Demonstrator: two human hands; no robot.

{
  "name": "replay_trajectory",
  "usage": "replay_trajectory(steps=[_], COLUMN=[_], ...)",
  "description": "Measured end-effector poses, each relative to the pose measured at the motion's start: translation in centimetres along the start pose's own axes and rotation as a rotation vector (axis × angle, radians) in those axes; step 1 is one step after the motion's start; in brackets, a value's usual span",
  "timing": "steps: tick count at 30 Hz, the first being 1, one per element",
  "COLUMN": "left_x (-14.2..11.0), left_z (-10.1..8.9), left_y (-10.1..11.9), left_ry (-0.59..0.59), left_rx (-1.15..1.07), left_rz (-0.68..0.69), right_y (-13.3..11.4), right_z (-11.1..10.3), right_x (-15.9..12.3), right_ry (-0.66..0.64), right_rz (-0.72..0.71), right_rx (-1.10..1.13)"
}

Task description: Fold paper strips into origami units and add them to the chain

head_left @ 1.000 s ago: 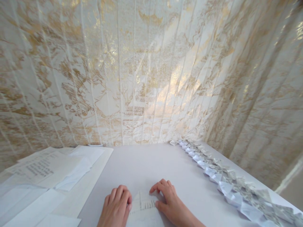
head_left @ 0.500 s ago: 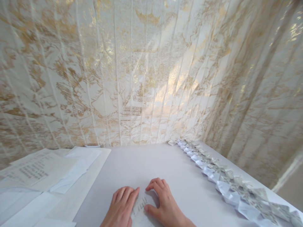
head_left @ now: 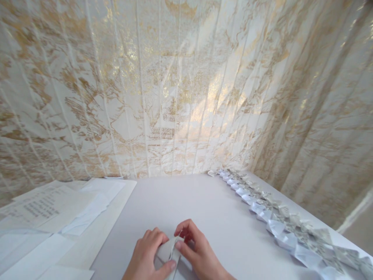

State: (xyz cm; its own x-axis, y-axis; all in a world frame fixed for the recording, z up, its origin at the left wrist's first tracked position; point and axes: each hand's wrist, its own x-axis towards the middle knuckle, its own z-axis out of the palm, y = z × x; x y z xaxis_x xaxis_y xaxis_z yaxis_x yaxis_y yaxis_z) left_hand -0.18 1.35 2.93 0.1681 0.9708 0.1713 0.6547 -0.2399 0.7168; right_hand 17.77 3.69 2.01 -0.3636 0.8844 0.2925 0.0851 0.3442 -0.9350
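Note:
Low in the middle of the head view, a partly folded sheet of paper (head_left: pixel 167 250) is held just over the white table. My left hand (head_left: pixel 149 252) grips its left side, thumb across the front and fingers behind. With thumb and forefinger, my right hand (head_left: pixel 196 249) pinches the upper right edge, where a flap stands up. The lower end of the paper runs out of the frame. Along the right side of the table stand rows of folded paper pieces (head_left: pixel 276 229), one row white and others greyish with print.
Flat sheets of paper (head_left: pixel 87 210), some with writing, lie overlapping at the left. The white table (head_left: pixel 175 198) stretches between them and the folded pieces. Behind it hangs a white and gold patterned curtain (head_left: pixel 163 97), which also covers the right side.
The paper lay flat with writing showing; now it is lifted and partly folded. My right hand has closed from a spread pose to a pinch, and my left thumb has come over the front.

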Motion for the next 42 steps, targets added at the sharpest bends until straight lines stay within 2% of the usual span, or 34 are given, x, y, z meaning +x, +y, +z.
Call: replay_trajectory(steps=[3,6,9,12,15,17,20,22,25,28,30,33,37,42], left_x=[0.3,0.3,0.1,-0.1,-0.1,0.0,0.1,0.2,0.3,0.3,0.3,0.3,0.1,-0.3], left_z=[0.3,0.7,1.0,1.1,1.0,0.8,0.1,-0.6,-1.3,-1.3,-1.1,-0.8,-0.6,-0.5], left_y=[-0.6,-0.7,-0.2,0.1,-0.2,-0.5,-0.6,-0.5,-0.6,-0.8,-0.9,-1.1,-1.3,-0.9], left_ry=[-0.050,-0.061,0.000,0.038,0.051,0.042,0.115,0.167,0.110,0.034,0.022,0.030,0.030,0.019], left_rx=[-0.340,-0.608,-0.753,-0.786,-0.744,-0.679,-0.450,-0.256,-0.001,0.219,0.305,0.350,0.381,0.422], left_rz=[-0.074,-0.105,-0.117,-0.138,-0.164,-0.159,-0.082,0.048,0.262,0.315,0.309,0.314,0.333,0.279], right_y=[0.3,-0.3,-1.0,-1.1,-0.7,-0.6,-0.9,-1.4,-1.7,-1.2,-0.6,-0.1,-0.4,-1.6], right_z=[0.5,1.1,1.6,1.7,1.2,0.7,-0.5,-1.3,-2.3,-2.3,-2.0,-1.6,-1.7,-2.1], right_x=[0.0,-0.1,-0.2,-0.2,-0.2,-0.2,0.0,0.2,0.5,0.6,0.6,0.6,0.5,0.1], right_ry=[-0.047,-0.155,-0.169,-0.088,-0.024,-0.002,0.052,0.040,-0.044,-0.097,-0.128,-0.156,-0.208,-0.239], right_rz=[0.066,0.104,0.099,0.141,0.190,0.155,-0.058,-0.247,-0.425,-0.499,-0.501,-0.427,-0.335,-0.296], right_rx=[0.218,0.252,0.153,0.119,0.131,0.080,-0.180,-0.438,-0.773,-0.995,-1.086,-1.129,-1.069,-0.936])
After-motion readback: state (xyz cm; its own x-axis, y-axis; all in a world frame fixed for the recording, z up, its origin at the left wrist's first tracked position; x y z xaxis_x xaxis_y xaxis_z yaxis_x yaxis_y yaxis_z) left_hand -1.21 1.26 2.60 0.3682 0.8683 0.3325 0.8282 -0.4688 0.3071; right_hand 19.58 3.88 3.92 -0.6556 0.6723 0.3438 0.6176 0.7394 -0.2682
